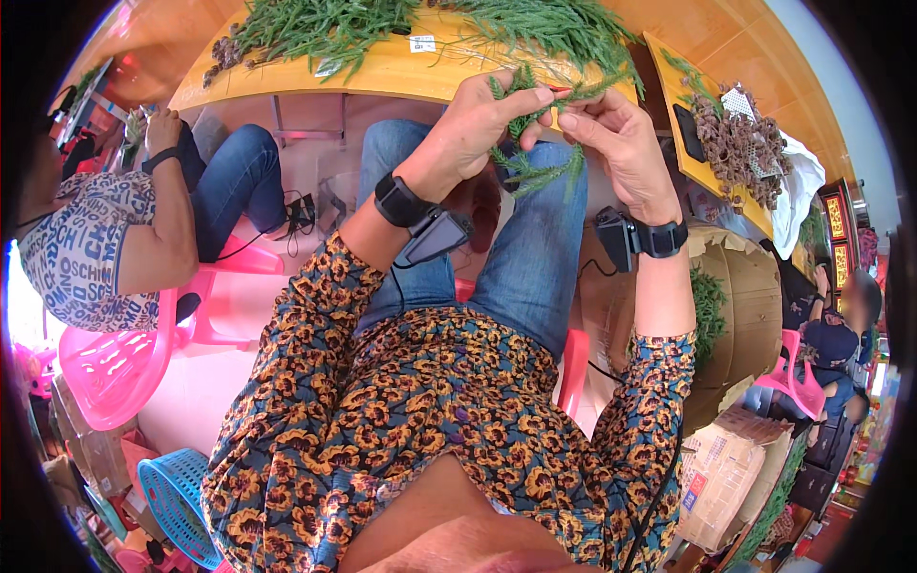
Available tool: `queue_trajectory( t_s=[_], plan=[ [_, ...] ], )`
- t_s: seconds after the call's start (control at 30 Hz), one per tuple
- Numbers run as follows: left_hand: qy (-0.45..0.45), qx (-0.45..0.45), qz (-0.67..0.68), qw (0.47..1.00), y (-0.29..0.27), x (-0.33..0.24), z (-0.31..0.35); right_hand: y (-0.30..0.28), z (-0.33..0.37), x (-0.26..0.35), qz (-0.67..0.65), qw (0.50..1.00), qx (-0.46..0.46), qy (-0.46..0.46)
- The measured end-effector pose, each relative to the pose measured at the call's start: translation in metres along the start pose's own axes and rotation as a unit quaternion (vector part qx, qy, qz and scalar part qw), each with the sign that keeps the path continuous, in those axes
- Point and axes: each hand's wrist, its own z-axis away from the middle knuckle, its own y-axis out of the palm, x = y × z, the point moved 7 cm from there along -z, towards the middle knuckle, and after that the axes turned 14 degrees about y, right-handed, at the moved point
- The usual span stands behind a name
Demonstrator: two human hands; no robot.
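At the near edge of the yellow table [396, 78], your left hand [485, 122] and right hand [616, 145] both pinch a green sprig [540, 178] between thumb and fingers; greenery bunches [325, 29] lie on that table.

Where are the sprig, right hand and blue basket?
Sprig [544, 178]: head view, on its drooping leaves.
Right hand [623, 141]: head view, on its middle.
Blue basket [181, 501]: head view, on its wall.
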Motion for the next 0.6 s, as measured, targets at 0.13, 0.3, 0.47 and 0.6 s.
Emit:
queue_trajectory(
  t_s=[0.13,0.3,0.47,0.6],
  plan=[
    [-0.061,0.014,0.008,0.998,-0.006,0.012,-0.003,0.004,0.013,0.021,0.303,0.931,-0.107,-0.171],
    [-0.030,0.009,-0.003,1.000,-0.004,0.007,-0.003,-0.002,0.013,-0.003,0.026,0.995,-0.084,-0.054],
    [0.025,0.014,-0.024,0.999,0.010,-0.003,0.002,-0.010,0.012,-0.033,-0.227,0.972,0.037,0.048],
    [0.006,0.061,-0.027,0.998,0.025,0.001,0.008,-0.022,0.015,-0.044,-0.199,0.967,0.124,0.101]
  ],
)
